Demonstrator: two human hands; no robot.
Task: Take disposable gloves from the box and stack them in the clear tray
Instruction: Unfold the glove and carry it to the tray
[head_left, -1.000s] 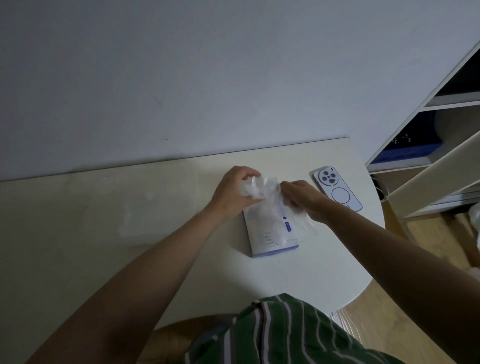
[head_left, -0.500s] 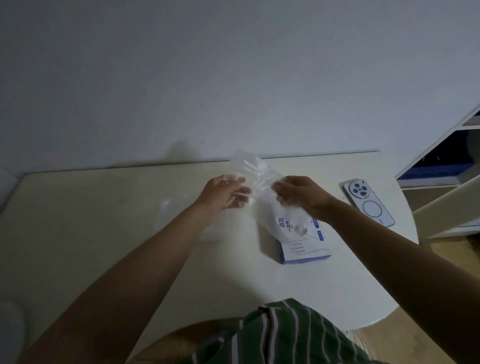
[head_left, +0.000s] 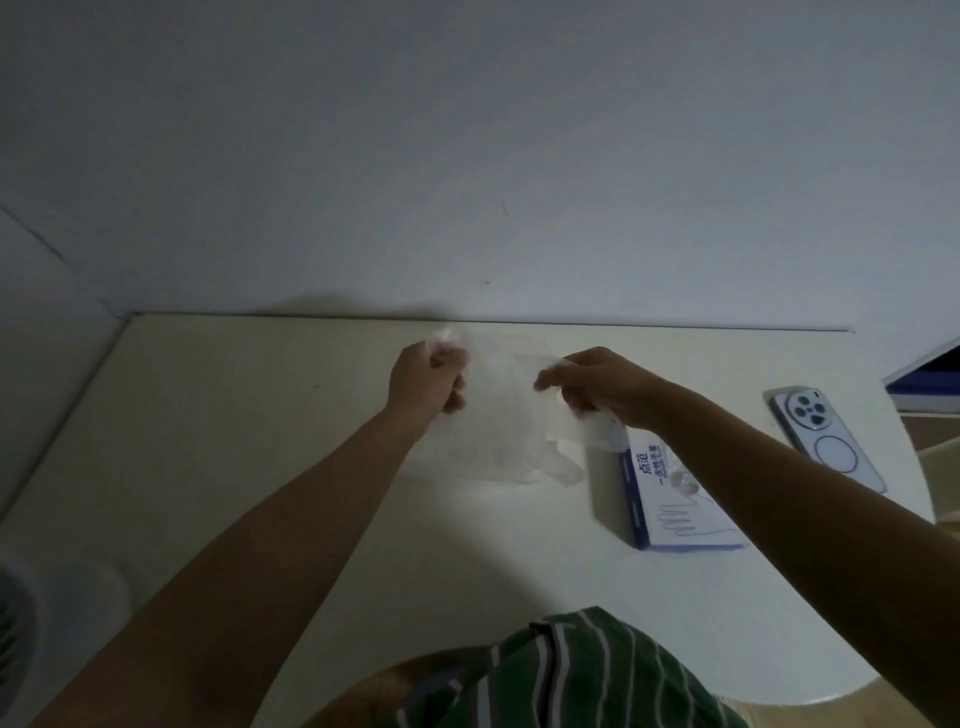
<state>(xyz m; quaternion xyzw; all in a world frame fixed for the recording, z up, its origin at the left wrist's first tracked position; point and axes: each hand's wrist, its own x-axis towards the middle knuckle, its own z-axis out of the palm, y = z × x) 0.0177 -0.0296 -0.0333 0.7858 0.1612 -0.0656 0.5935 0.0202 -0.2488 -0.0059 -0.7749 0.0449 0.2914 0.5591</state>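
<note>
A thin clear disposable glove (head_left: 511, 382) is stretched between my two hands above the table. My left hand (head_left: 428, 379) grips one end in a curled fist. My right hand (head_left: 597, 384) pinches the other end, with crumpled film hanging below it. Under the glove lies the clear tray (head_left: 447, 467), faint against the pale tabletop, with clear gloves (head_left: 558, 462) lying in it. The white and blue glove box (head_left: 670, 499) lies flat to the right, partly behind my right forearm.
A white phone (head_left: 826, 436) lies face down near the table's right edge. The cream table (head_left: 234, 441) meets a grey wall at the back. A shelf unit (head_left: 930, 379) stands at the far right. My striped green clothing (head_left: 571, 675) shows at the bottom.
My hands have carried the glove leftward from over the box and pulled it flat between them above the tray. The view has also turned left.
</note>
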